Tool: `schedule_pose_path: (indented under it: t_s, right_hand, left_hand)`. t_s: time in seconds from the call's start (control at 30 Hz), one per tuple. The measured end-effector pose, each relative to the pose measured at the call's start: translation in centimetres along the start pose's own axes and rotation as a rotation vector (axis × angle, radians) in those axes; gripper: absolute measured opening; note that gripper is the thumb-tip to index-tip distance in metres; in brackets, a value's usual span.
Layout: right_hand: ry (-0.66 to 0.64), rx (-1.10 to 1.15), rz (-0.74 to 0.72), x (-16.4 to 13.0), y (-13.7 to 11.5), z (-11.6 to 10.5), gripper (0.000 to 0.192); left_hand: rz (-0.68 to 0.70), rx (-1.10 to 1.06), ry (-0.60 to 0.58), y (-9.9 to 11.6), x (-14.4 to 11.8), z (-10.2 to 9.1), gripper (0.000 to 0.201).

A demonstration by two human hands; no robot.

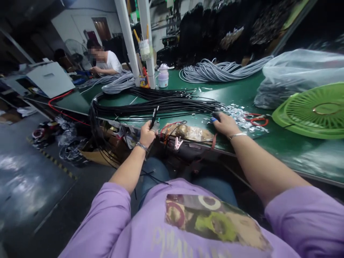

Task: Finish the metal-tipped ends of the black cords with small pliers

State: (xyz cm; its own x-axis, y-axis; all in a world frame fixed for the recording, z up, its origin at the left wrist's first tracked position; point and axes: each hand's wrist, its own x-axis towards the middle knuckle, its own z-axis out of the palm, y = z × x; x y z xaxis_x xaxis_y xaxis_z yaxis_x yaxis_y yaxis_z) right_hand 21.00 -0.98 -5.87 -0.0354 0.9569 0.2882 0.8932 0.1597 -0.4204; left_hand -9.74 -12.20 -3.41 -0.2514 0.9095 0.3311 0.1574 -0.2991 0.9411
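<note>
Holding black cable ends (154, 117), probably: left hand (147, 134), grip indistinct.

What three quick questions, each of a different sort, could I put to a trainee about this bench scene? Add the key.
1. Multiple choice: what is the left hand holding?
A) the lidded bottle
B) black cable
C) the clear plastic bag

2. True or false: the right hand is beside the white scraps on the green bench.

3. Fill in the colour: the clip near the bench's front edge is pale ____.

Key: 1. B; 2. True; 3. Pink.
</note>
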Motion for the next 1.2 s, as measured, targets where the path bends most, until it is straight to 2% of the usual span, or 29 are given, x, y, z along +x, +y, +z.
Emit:
schedule_pose_path:
  t_s: [0.17,0.3,0.47,0.83,1.0,1.07,1.1,1.17,1.2]
  right_hand:
    - [0.019,-0.046,0.031,-0.9,-0.8,-0.4,0.038]
    - [-0.006,-0.086,0.080,-1.2,-1.5,-0.6,0.038]
    - [-0.018,-0.120,0.101,-1.5,-1.8,-0.7,0.037]
    - [0.028,-0.123,0.088,-2.2,-2.2,-0.5,0.031]
    - [0.081,-0.122,0.125,-2.4,-3.4,-1.3,0.038]
    - [0.150,-0.094,0.135,-3.2,-4.2,-2.4,0.042]
    - [0.227,-0.023,0.138,-4.0,-4.5,-3.0,0.043]
    - [0.316,0.165,0.117,-6.6,-4.8,-4.3,0.042]
    - [0.318,0.237,0.095,-8.4,-4.8,-4.8,0.041]
  left_hand:
    - [-0.047,-0.062,-0.060,0.2,-4.4,-2.3,0.037]
    - [-0.063,-0.087,-0.091,0.7,-5.9,-3.4,0.037]
    - [-0.066,-0.126,-0.111,1.1,-6.4,-3.9,0.041]
    - [-0.082,-0.142,-0.143,0.4,-6.5,-3.6,0.040]
    - [-0.111,-0.141,-0.143,0.2,-6.6,-3.4,0.043]
    - [-0.113,-0.144,-0.137,0.2,-6.6,-3.4,0.043]
    - [-0.114,-0.145,-0.133,0.2,-6.6,-3.5,0.042]
    - [-0.121,-0.146,-0.119,0.0,-6.6,-3.6,0.042]
    - [-0.128,-0.146,-0.108,0.0,-6.6,-3.7,0.042]
